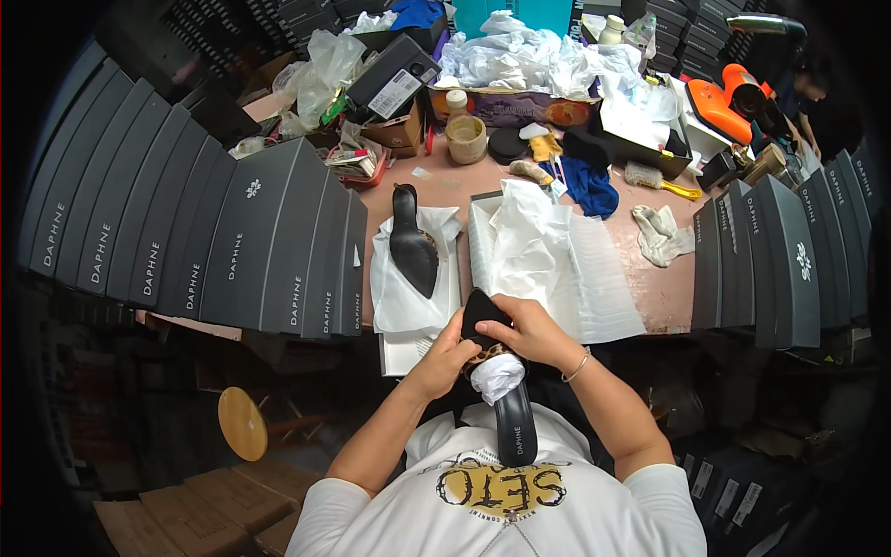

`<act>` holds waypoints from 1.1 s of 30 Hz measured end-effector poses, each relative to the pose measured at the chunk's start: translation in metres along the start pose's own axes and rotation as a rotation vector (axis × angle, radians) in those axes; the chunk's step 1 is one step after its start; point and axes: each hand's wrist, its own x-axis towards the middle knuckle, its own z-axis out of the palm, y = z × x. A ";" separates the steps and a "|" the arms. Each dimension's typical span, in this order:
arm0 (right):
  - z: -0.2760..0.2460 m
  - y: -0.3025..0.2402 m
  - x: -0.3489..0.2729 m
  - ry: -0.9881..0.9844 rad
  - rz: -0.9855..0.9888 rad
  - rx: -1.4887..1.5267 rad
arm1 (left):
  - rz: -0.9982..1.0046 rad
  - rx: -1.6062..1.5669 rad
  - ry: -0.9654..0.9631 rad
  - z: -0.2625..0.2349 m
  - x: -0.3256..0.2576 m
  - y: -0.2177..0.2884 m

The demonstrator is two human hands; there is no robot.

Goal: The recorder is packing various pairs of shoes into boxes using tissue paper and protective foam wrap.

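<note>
Close to my body I hold a black pointed mule shoe with a leopard-print band. Crumpled white paper fills its opening, and its pointed toe faces away from me. My left hand is closed on the left side of the toe. Across the toe lies the thumb of my right hand, its fingers wrapped round the far side. A matching shoe rests sole up on white tissue in a box lid beyond my left hand. Right of it stands an open shoe box lined with tissue.
Dark shoe boxes stand in rows at the left and right. Behind are a jar, blue cloth, a yellow-handled brush, a white glove and a paper-filled carton. A round stool is at lower left; another person is far right.
</note>
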 end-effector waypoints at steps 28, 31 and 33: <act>0.016 -0.009 -0.044 0.192 -0.099 -0.213 | 0.010 -0.220 -0.015 -0.008 0.018 -0.026; 0.023 -0.004 -0.035 0.328 -0.204 -0.306 | 0.102 -0.468 0.078 0.009 0.003 -0.034; 0.026 -0.006 -0.029 0.354 -0.198 -0.346 | 0.244 -0.534 0.189 0.030 -0.009 -0.042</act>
